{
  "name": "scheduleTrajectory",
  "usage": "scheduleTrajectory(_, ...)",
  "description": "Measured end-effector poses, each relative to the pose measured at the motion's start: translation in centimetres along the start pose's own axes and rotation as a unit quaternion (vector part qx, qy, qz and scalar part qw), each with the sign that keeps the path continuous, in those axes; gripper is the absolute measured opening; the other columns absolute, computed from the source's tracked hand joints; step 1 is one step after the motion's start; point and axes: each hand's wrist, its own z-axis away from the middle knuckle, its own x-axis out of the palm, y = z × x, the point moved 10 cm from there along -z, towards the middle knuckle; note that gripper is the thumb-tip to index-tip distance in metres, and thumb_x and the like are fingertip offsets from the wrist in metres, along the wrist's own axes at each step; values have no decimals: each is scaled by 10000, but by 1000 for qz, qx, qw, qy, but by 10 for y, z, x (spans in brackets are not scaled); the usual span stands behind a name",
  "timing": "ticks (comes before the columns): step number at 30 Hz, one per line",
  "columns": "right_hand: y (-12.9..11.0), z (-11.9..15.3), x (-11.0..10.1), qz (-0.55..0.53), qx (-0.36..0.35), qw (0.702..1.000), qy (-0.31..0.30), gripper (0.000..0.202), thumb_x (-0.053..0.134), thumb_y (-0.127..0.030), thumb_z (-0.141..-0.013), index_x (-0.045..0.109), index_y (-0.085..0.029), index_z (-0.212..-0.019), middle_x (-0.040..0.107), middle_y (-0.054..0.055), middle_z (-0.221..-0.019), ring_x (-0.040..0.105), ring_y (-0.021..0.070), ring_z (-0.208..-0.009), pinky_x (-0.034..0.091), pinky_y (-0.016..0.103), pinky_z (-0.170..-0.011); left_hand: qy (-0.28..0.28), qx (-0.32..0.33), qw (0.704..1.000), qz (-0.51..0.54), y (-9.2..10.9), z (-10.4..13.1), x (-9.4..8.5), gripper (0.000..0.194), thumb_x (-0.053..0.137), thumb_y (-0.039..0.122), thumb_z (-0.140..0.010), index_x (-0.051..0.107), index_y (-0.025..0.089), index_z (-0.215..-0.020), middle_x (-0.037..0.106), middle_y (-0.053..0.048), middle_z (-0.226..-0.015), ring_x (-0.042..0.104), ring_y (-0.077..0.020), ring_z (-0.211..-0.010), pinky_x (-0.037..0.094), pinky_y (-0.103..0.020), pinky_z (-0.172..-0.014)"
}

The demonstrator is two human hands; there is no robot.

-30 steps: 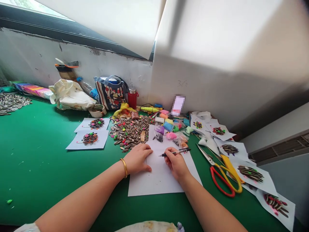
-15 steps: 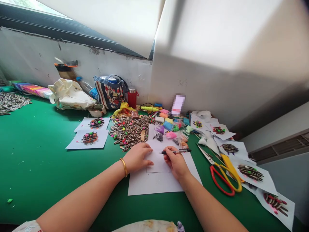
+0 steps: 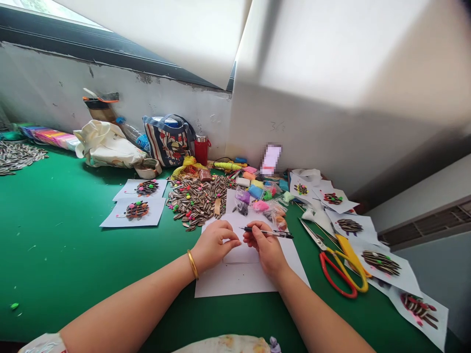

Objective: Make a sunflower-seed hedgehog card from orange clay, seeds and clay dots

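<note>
A black pen (image 3: 270, 232) is gripped in my right hand (image 3: 267, 245), its tip pointing left over the white paper. My left hand (image 3: 217, 243), with a gold bangle on the wrist, is above the left part of the sheets. Its thumb and forefinger come together, and anything between them is too small to make out. Beneath both hands a smaller white sheet (image 3: 241, 256) lies on a larger white sheet (image 3: 253, 284). Just beyond the left hand spreads a pile of striped sunflower seeds (image 3: 198, 198) mixed with small coloured bits.
Red-and-yellow scissors (image 3: 336, 262) lie to the right, beside several paper cards with seed hedgehogs (image 3: 382, 263). Two more cards (image 3: 137, 211) lie left. Coloured clay packets (image 3: 257, 192) sit behind the sheets. Bags (image 3: 169, 139) and a red flask (image 3: 201, 150) stand along the wall.
My left hand has shifted slightly right and drawn its thumb and forefinger together; they were spread on the paper before. My right hand has moved only slightly, still holding the pen.
</note>
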Motion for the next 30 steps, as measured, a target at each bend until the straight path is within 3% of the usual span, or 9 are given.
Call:
scheduleTrajectory(6, -2, -6, -13, 5, -10, 999, 31, 335, 610, -518, -831, 573, -220, -979, 659, 15, -790, 638, 148, -676, 426, 238, -558, -31, 40, 998, 33, 7, 1, -3, 262, 555, 405, -901, 742, 228, -850, 617, -45, -841, 563, -167, -862, 441, -308, -807)
scheduleTrajectory(12, -6, -11, -23, 23, -29, 998, 60, 326, 602, -515, -833, 574, -222, -974, 638, 2, -757, 612, 137, -644, 407, 231, -536, -169, 152, 972, 55, 48, 22, 33, 250, 658, 469, -813, 746, 243, -751, 641, -33, -814, 566, -152, -797, 409, -324, -814)
scheduleTrajectory(19, -6, -12, -22, 39, -34, 997, 57, 308, 600, -497, -842, 581, -216, -966, 628, -8, -746, 600, 122, -630, 399, 227, -532, -255, 285, 922, 63, 96, 65, 72, 339, 708, 520, -746, 659, 217, -602, 662, 1, -746, 558, -154, -785, 352, -365, -797)
scheduleTrajectory(22, -6, -12, -21, 53, -34, 996, 55, 314, 593, -505, -843, 584, -216, -967, 621, -7, -738, 596, 127, -629, 409, 235, -536, -273, 298, 913, 56, 99, 72, 78, 388, 726, 518, -725, 600, 195, -550, 673, -8, -782, 559, -158, -779, 355, -364, -768)
scheduleTrajectory(26, -6, -11, -22, 65, -35, 996, 57, 331, 597, -517, -833, 590, -214, -965, 610, -3, -733, 585, 128, -624, 413, 238, -531, -281, 282, 915, 61, 97, 72, 79, 187, 720, 435, -760, 703, 256, -813, 677, -17, -911, 587, -159, -823, 370, -346, -772)
scheduleTrajectory(30, -4, -11, -22, 78, -32, 995, 55, 313, 591, -509, -837, 589, -225, -968, 609, -10, -732, 579, 127, -634, 414, 234, -544, -263, 295, 915, 80, 99, 69, 71, 380, 740, 449, -734, 568, 191, -515, 670, -11, -777, 572, -154, -767, 375, -345, -797)
